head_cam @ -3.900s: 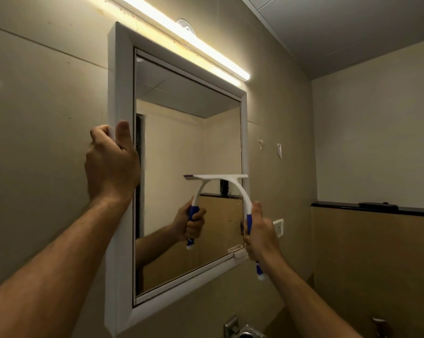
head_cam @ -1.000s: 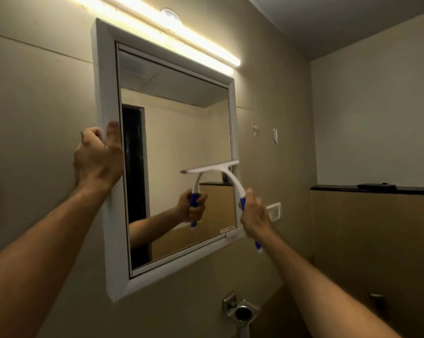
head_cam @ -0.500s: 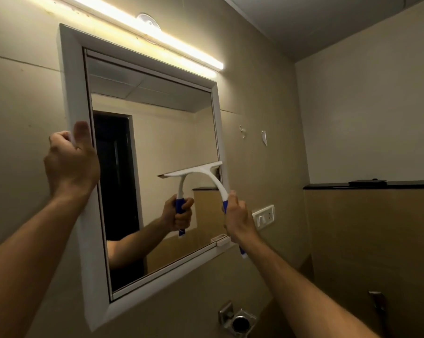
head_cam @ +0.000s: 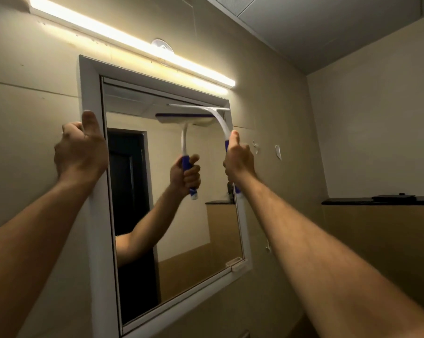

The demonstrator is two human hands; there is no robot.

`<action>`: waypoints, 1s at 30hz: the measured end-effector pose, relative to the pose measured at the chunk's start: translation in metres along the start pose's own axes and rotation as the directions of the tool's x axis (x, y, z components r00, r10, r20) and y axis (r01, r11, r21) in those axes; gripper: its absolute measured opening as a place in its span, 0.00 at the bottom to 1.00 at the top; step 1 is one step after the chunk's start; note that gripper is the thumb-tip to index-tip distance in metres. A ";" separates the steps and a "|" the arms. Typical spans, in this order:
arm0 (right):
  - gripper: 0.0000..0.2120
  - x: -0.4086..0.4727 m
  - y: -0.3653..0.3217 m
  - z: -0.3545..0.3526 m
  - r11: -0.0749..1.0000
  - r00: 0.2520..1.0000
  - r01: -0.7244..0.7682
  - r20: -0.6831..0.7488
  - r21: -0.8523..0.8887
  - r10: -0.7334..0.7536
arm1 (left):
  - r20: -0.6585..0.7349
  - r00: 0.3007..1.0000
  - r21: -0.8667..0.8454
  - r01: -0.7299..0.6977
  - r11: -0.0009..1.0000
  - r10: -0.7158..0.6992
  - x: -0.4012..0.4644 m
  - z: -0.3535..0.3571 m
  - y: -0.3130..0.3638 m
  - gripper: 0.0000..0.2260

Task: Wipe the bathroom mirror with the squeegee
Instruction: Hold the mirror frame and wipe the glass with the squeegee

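I am gripping the squeegee [head_cam: 219, 118] with my right hand [head_cam: 237, 162], fist wrapped around its blue handle. Its white neck is curving up to a thin blade lying along the top edge of the mirror [head_cam: 181, 228], at about 1 o'clock on the glass. My left hand [head_cam: 80, 152] is clasping the white frame [head_cam: 91, 86] at 9 o'clock.

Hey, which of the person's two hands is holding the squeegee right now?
The right hand, gripping the squeegee by its blue handle at the mirror's top edge. The left hand only grips the white mirror frame.
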State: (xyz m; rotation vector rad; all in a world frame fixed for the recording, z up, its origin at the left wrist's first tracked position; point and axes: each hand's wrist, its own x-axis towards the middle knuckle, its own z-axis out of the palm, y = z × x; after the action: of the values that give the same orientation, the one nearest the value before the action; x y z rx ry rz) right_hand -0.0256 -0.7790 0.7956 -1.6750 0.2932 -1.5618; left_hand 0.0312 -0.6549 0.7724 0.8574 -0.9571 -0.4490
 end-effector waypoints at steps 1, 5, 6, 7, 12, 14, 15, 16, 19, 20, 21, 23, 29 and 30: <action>0.29 0.008 -0.004 0.004 1.000 1.000 -0.004 0.014 0.003 0.004 | 0.138 0.988 -0.099 0.081 0.992 -0.067 0.012 0.008 0.000 0.11; 0.30 0.004 0.012 0.014 0.997 0.996 -0.076 0.049 0.013 0.076 | 0.190 0.976 -0.174 0.141 0.975 -0.107 0.016 0.016 -0.003 0.17; 0.30 -0.001 0.020 0.015 0.995 0.995 -0.095 0.045 0.012 0.095 | 0.195 0.971 -0.197 0.175 0.965 -0.137 0.013 0.015 -0.008 0.19; 0.29 -0.006 0.028 0.014 0.993 0.993 -0.115 0.037 0.010 0.114 | 0.203 0.967 -0.218 0.200 0.955 -0.156 0.014 0.011 -0.015 0.20; 0.29 -0.008 0.024 0.017 0.984 0.990 -0.136 -0.027 0.111 0.140 | 0.248 0.959 -0.265 0.201 0.943 -0.135 0.016 0.001 -0.013 0.13; 0.28 0.001 0.007 0.019 0.982 0.993 -0.106 -0.037 0.156 0.113 | 0.227 0.968 -0.276 0.170 0.946 -0.108 0.023 0.001 -0.004 0.18; 0.28 0.003 0.001 0.019 0.983 0.995 -0.092 -0.029 0.160 0.097 | 0.229 0.969 -0.276 0.158 0.948 -0.095 0.026 0.002 -0.001 0.19; 0.28 0.004 -0.003 0.020 0.983 0.996 -0.085 -0.011 0.162 0.088 | 0.229 0.969 -0.264 0.149 0.953 -0.089 0.027 0.004 0.001 0.19; 0.27 -0.004 0.005 0.022 0.978 0.992 -0.124 0.054 0.169 0.117 | 0.232 0.965 -0.259 0.181 0.949 -0.121 0.025 0.004 -0.007 0.15; 0.26 -0.010 0.012 0.022 0.975 0.989 -0.145 0.065 0.166 0.136 | 0.238 0.963 -0.261 0.185 0.947 -0.123 0.023 0.003 -0.013 0.12; 0.26 -0.016 0.021 0.022 0.975 0.986 -0.158 0.068 0.157 0.149 | 0.239 0.962 -0.266 0.194 0.944 -0.131 0.021 0.000 -0.019 0.12; 0.27 -0.034 0.040 0.020 0.979 0.986 -0.160 0.060 0.125 0.153 | 0.206 0.961 -0.284 0.237 0.929 -0.182 0.015 -0.005 -0.032 0.18; 0.28 -0.065 0.066 0.007 0.982 0.985 -0.172 0.046 0.083 0.168 | 0.184 0.955 -0.263 0.277 0.924 -0.234 0.005 -0.021 -0.049 0.19; 0.28 -0.061 0.061 0.007 0.978 0.984 -0.177 0.034 0.112 0.174 | 0.200 0.956 -0.274 0.266 0.924 -0.216 0.007 -0.021 -0.045 0.18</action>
State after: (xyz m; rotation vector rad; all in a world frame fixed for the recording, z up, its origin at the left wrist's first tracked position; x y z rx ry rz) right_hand -0.0112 -0.7757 0.7102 -1.5350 0.3236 -1.4008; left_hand 0.0539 -0.6774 0.7335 0.6703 -0.9095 -0.8684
